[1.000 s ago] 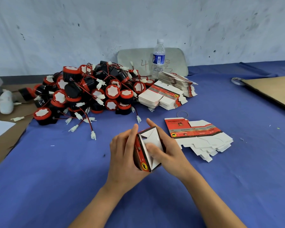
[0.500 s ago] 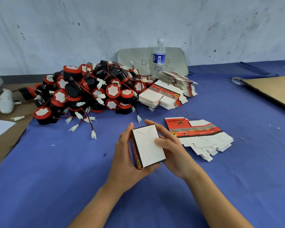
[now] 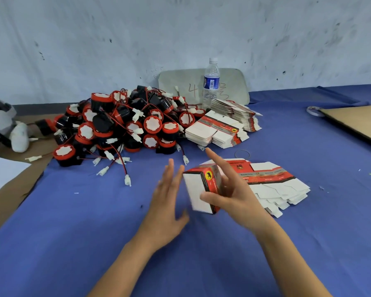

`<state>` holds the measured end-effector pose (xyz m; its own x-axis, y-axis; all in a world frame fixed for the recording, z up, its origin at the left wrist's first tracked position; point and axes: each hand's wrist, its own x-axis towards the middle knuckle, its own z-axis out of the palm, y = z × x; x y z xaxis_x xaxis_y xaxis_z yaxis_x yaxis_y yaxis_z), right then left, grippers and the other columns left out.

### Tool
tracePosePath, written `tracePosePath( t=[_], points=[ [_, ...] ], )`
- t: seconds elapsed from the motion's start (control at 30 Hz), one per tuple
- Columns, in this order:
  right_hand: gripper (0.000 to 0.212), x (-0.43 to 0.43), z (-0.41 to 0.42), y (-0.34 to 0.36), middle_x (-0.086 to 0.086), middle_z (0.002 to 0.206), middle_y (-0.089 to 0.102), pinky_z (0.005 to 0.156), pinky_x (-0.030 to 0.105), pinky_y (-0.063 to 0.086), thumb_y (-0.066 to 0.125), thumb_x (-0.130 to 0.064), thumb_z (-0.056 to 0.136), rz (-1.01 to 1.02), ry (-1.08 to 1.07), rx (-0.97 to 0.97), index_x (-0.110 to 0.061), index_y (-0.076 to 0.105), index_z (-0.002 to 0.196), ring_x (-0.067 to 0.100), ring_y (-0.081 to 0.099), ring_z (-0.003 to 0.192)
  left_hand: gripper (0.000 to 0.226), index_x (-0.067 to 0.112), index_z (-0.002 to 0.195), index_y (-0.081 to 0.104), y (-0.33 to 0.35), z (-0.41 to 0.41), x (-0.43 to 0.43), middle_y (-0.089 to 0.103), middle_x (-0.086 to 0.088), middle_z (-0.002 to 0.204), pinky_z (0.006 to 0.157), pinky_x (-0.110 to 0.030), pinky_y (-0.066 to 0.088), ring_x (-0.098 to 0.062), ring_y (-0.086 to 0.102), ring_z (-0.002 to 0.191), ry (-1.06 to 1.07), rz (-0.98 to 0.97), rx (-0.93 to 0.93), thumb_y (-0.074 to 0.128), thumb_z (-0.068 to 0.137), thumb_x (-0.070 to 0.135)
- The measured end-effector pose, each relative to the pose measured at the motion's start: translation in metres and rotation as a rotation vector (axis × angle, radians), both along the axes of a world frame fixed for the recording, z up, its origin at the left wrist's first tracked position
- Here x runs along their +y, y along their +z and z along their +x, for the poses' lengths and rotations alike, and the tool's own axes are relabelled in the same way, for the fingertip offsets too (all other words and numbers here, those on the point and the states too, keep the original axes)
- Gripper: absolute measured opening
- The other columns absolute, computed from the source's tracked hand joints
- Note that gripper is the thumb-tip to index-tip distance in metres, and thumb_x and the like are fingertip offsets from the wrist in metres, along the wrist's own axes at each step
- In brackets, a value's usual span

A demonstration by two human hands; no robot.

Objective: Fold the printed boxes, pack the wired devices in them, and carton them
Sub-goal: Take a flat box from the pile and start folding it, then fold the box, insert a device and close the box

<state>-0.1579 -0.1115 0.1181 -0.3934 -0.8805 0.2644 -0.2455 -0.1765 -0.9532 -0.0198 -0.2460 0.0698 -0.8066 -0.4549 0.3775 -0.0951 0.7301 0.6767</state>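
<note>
the right hand gripped the folded box above the blue cloth — its white end closed, contents hidden. the left hand held nothing, fingers straight, just beside it. flat blanks lay to the right; devices were piled near the scuffed wall.

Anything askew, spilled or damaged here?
Nothing damaged. The wired devices lie in a tangled heap, connectors trailing onto the cloth. The flat boxes beside the folded box in the right hand are fanned unevenly, and a loose ring lies beside them.
</note>
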Motion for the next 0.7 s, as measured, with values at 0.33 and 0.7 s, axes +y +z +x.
tracePosePath(
  t=[0.33, 0.7],
  points=[
    [0.054, -0.017, 0.021, -0.024, 0.004, 0.110, 0.067, 0.093, 0.052, 0.046, 0.052, 0.009, 0.067, 0.114, -0.159, 1.042, -0.022, 0.076, 0.105, 0.034, 0.059, 0.111, 0.057, 0.015, 0.143, 0.044, 0.077, -0.027, -0.139, 0.004, -0.011, 0.162, 0.119, -0.056, 0.003, -0.042, -0.006, 0.147, 0.654, -0.472, -0.198, 0.059, 0.089, 0.006],
    [0.030, -0.018, 0.030, -0.022, 0.007, 0.109, 0.065, 0.078, 0.029, 0.051, 0.047, 0.001, 0.083, -0.237, -0.363, 0.782, -0.006, 0.073, 0.098, 0.023, 0.061, 0.099, 0.021, 0.022, 0.087, 0.048, 0.152, -0.017, -0.148, 0.065, 0.003, 0.095, 0.084, -0.041, 0.048, -0.019, 0.063, 0.093, 0.487, 0.314, 0.540, 0.039, 0.104, 0.029]
  ],
)
